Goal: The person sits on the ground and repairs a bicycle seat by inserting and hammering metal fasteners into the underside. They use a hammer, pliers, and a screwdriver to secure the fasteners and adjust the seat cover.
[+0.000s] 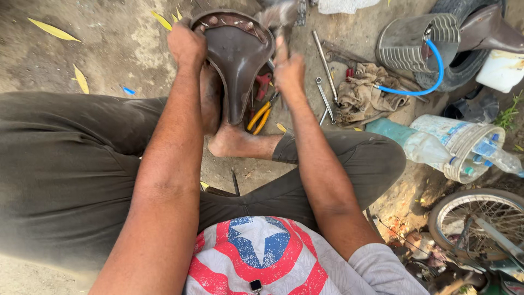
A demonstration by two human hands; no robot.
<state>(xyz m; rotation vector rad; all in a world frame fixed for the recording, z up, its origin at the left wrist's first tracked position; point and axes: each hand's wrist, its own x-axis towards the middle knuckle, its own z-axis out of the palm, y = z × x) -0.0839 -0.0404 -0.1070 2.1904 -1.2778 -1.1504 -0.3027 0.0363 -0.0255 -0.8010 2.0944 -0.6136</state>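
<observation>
A dark brown bicycle saddle (236, 60) stands upside down on the dirt ground between my bare feet, its nose pointing toward me. My left hand (186, 45) grips the saddle's wide rear edge at the left. My right hand (289, 70) is closed around the handle of a hammer (279, 16), whose blurred head is raised above the saddle's right rear corner. I sit cross-legged in dark trousers.
Yellow-handled pliers (258, 117) and a red tool lie under the saddle. Spanners (325, 93) and a dirty rag (364, 93) lie to the right, beyond them a tyre with a blue hose (436, 71), a bucket of plastic bottles (464, 147) and a bicycle wheel (480, 224).
</observation>
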